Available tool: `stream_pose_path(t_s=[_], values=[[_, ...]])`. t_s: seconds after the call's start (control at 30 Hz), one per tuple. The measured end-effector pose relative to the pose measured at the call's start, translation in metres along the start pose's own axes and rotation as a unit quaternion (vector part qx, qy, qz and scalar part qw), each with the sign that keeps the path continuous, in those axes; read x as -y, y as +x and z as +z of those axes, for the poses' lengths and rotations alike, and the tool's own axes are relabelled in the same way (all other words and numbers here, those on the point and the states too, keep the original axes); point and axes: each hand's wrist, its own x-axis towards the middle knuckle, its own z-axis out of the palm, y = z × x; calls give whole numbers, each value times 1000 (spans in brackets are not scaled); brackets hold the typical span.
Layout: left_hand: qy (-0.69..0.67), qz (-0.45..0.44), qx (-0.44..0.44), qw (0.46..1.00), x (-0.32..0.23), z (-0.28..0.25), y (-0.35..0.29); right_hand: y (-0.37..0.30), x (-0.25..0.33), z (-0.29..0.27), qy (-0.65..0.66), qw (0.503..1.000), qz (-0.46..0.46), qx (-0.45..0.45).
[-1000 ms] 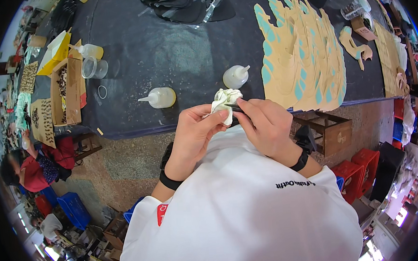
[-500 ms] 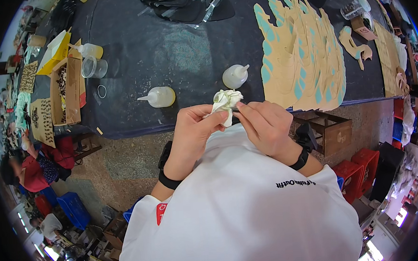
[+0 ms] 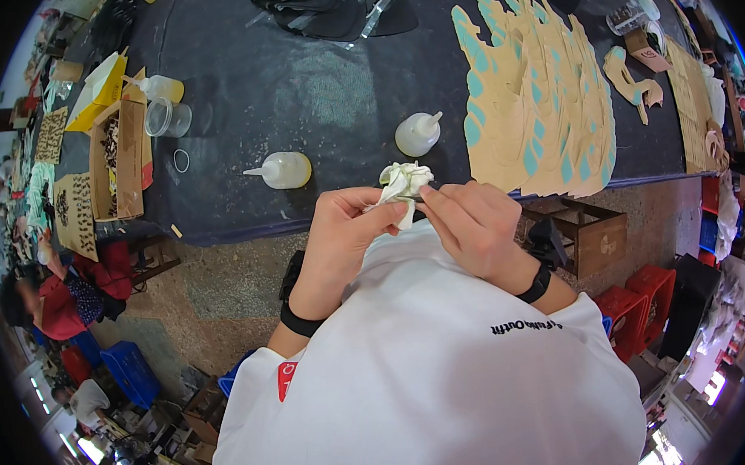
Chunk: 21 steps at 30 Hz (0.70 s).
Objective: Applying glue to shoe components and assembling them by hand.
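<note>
A crumpled white cloth (image 3: pixel 405 181) is pinched between the thumb and fingers of my left hand (image 3: pixel 336 241), just past the table's near edge. My right hand (image 3: pixel 481 226) meets it from the other side, its fingertips closed on a small dark piece that is mostly hidden by the cloth and fingers. A squeeze bottle (image 3: pixel 418 134) with a pale nozzle stands tilted-looking beyond the cloth. Another squeeze bottle (image 3: pixel 285 170) with yellowish liquid is farther left, its nozzle pointing left.
The dark-covered table (image 3: pixel 236 87) holds tan sheets (image 3: pixel 503 131) with turquoise patches on the right. Left are a carton of small brown pieces (image 3: pixel 111 167), a clear cup (image 3: pixel 174 118) and a third bottle (image 3: pixel 161 88). Black flat pieces (image 3: pixel 307 6) are stacked at the back.
Almost nothing differs. Both hands keep their hold near the same spot, with only a very slight shift of the cloth and fingers.
</note>
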Motion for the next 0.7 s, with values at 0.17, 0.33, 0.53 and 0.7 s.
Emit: stream_pose_path(t_s=[0.17,0.33,0.53,0.7], values=[[-15,4,8,1000,0,-2,-2,2,3,2,3,1000,0,-14],[89,14,-2,996,-1,-2,-3,1,2,-1,-15,999,-9,35],[62,-21,15,998,0,-5,-3,-3,1,-4,-18,998,-19,48],[18,-25,-1,1000,-2,-18,-3,-1,4,-9,99,983,134,75]])
